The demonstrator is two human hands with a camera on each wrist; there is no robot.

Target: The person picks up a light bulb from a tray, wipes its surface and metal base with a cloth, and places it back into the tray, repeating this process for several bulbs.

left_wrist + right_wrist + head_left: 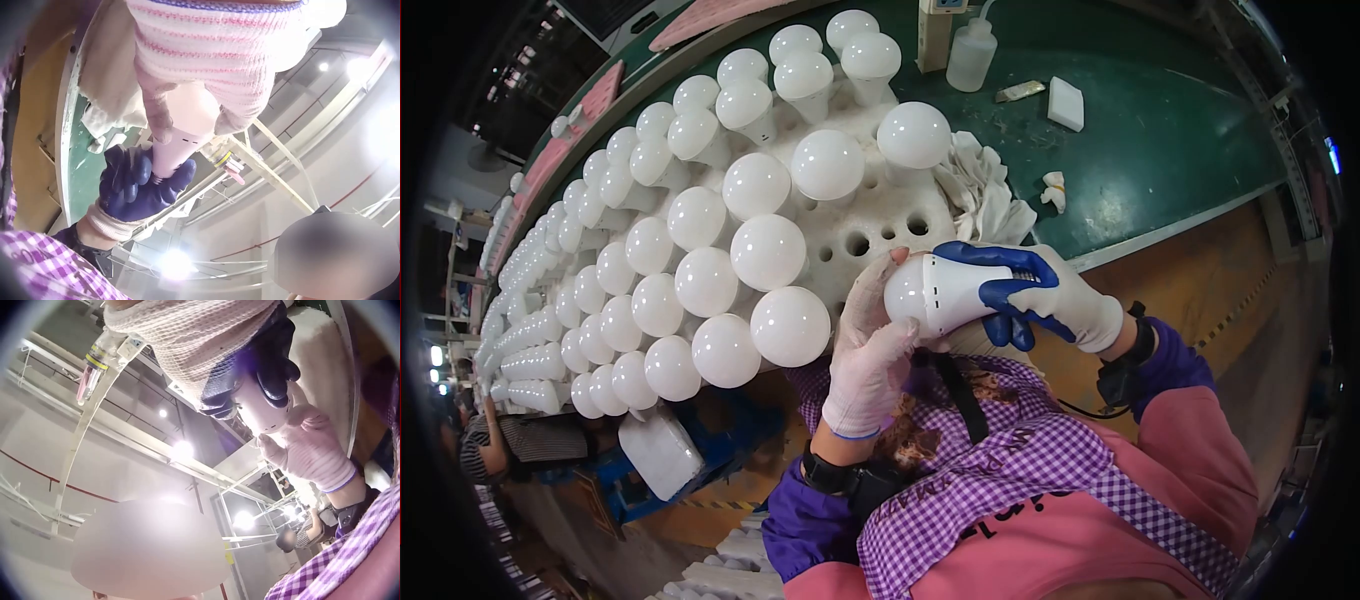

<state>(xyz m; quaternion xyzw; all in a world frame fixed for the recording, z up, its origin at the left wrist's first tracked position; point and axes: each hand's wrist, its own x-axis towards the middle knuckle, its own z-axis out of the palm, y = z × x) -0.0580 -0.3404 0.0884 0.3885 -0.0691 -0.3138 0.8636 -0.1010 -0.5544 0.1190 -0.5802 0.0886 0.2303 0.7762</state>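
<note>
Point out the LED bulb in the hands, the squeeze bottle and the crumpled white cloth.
LED bulb [956,291]: head view, on its white housing.
Squeeze bottle [971,60]: head view, on its translucent body.
Crumpled white cloth [983,190]: head view, on its folds.

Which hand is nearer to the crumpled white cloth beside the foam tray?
Right. The right hand, gripping the narrow end of the bulb, is on the person's side of the cloth; the left hand, holding the bulb's dome, is farther off, leftward.

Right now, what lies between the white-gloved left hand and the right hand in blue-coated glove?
A white, round-domed bulb; the head view shows it.
</note>
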